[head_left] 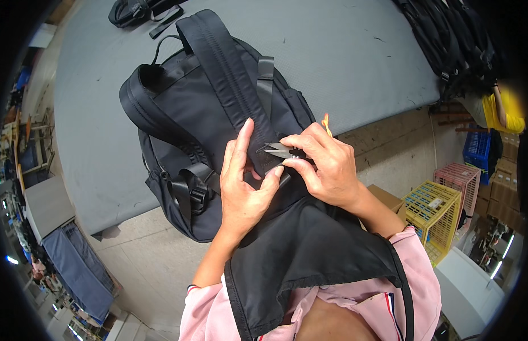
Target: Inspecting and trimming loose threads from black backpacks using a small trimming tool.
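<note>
A black backpack [181,113] lies on the grey table with its shoulder straps facing up. My left hand [241,184] grips the lower end of the right-hand shoulder strap [232,85]; its thumb presses the edge, its index finger stretches along the strap, and some fingers are hidden beneath. Between thumb and fingers, my right hand [329,165] holds a small pair of thread snips [281,151]. Their pointed metal blades lie at the stitching on the strap end. An orange-yellow cord [326,124] sticks up behind the right hand.
The grey table [343,57] runs under the backpack. Another black bag [140,11] lies at the far left, and several black bags [454,40] are piled at the far right. Yellow [431,210] and pink crates [460,176] stand on the floor, right. Someone in yellow [502,111] is beyond.
</note>
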`<state>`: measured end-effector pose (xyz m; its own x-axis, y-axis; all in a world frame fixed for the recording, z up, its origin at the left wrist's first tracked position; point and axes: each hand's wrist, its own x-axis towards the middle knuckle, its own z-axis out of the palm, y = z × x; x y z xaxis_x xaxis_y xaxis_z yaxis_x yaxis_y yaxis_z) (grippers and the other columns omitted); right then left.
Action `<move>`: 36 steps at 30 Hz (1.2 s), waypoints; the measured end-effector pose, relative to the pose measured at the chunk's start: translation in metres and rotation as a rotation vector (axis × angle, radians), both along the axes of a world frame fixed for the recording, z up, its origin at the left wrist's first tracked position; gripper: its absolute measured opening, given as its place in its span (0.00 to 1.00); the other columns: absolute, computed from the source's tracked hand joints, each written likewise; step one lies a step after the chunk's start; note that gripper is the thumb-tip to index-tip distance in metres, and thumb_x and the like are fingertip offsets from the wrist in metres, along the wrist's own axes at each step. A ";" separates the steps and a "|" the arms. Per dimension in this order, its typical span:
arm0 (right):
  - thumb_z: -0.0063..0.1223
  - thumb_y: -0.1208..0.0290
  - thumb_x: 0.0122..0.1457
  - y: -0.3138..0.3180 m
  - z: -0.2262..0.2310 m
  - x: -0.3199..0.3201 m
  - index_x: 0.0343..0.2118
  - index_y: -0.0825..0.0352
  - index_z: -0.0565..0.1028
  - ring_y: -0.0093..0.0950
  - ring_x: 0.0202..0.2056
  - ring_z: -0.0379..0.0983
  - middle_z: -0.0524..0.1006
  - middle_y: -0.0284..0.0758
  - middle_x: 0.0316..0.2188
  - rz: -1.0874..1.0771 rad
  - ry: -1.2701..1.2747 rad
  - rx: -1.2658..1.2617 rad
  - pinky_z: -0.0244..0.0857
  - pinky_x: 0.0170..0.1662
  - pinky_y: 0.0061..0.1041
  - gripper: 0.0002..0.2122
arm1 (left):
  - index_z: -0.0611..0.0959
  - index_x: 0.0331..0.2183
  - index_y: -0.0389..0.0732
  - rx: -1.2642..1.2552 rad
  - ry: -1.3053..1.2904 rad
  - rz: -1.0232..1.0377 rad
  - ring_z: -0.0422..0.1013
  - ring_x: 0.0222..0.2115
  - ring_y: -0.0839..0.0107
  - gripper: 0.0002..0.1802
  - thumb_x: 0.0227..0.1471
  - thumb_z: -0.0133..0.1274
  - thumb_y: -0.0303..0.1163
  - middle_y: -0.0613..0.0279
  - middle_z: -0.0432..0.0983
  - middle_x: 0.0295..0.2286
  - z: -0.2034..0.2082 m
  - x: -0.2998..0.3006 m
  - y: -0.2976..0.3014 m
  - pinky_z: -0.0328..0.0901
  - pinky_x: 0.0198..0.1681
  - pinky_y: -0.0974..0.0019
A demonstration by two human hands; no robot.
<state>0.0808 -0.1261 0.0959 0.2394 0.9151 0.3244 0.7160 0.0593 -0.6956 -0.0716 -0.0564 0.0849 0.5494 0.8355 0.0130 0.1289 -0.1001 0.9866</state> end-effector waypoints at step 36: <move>0.55 0.75 0.52 0.053 0.013 0.015 0.36 0.69 0.74 0.12 0.30 0.65 0.72 0.25 0.28 0.106 1.094 -0.163 0.61 0.36 0.14 0.08 | 0.72 0.21 0.36 1.091 0.141 -0.126 0.61 0.52 0.45 0.10 0.36 0.58 0.27 0.44 0.63 0.50 0.028 0.010 0.004 0.48 0.57 0.41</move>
<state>0.0960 -0.0728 0.1094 0.2408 0.9604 -0.1400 -0.2919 -0.0658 -0.9542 -0.0613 -0.0528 0.1127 0.6840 0.3518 0.6390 0.1606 -0.9272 0.3385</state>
